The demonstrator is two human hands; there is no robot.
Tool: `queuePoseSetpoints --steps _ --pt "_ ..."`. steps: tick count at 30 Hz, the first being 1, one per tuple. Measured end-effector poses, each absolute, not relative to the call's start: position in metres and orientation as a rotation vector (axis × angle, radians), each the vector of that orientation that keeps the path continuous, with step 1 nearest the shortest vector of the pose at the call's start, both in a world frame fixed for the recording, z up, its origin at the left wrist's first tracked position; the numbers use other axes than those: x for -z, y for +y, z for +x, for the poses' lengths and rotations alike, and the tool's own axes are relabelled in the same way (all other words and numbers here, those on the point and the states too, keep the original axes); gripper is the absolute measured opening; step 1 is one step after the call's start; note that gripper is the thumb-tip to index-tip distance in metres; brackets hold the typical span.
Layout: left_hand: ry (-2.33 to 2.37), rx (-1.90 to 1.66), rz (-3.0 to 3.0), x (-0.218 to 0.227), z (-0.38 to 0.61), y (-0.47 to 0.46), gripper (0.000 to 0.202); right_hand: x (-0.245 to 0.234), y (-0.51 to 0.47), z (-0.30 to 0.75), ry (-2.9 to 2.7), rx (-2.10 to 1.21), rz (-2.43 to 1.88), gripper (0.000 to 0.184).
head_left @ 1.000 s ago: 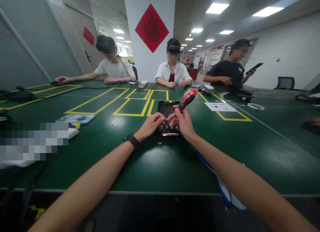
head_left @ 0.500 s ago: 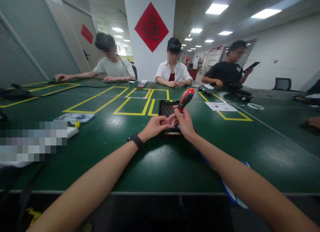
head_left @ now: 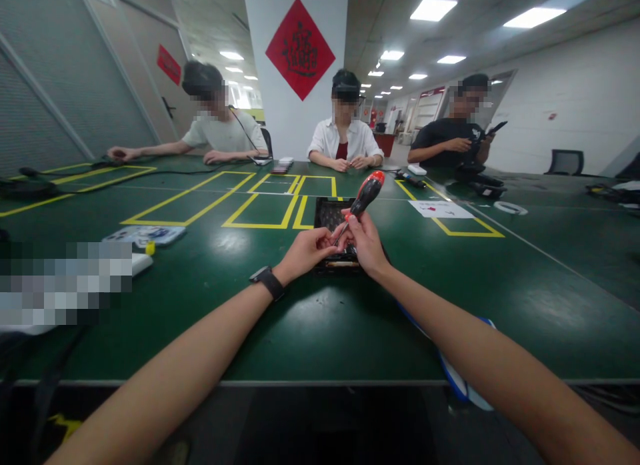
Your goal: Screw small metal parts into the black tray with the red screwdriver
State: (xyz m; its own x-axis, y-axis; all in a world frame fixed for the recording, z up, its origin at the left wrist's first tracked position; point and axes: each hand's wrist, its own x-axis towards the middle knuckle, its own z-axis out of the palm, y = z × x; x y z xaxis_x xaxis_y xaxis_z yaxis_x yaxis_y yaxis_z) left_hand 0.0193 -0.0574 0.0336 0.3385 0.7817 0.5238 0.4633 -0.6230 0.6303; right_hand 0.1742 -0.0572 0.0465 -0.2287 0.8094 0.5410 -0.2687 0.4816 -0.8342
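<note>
The right hand (head_left: 367, 245) gripped a screwdriver (head_left: 364, 197), handle tilted up, so the left hand (head_left: 306, 251) could pinch at its tip. Both hovered together above a black tray (head_left: 327, 215) on the table (head_left: 320, 318).

Red, black, green and yellow at the bench

The screwdriver (head_left: 364, 195) has a red and black handle; the tray (head_left: 330, 215) under it is black. The bench (head_left: 310, 318) is dark green, marked with yellow rectangles (head_left: 260, 210). A black watch (head_left: 267, 281) bands the left wrist. A red diamond sign (head_left: 300, 49) bears black characters.
</note>
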Motion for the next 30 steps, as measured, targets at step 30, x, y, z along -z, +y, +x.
queuePoseSetpoints --steps 30 --pt "1.129 -1.185 2.403 -0.032 0.0207 -0.0578 0.025 -0.0467 -0.0531 0.1817 -1.471 -1.137 -0.492 0.032"
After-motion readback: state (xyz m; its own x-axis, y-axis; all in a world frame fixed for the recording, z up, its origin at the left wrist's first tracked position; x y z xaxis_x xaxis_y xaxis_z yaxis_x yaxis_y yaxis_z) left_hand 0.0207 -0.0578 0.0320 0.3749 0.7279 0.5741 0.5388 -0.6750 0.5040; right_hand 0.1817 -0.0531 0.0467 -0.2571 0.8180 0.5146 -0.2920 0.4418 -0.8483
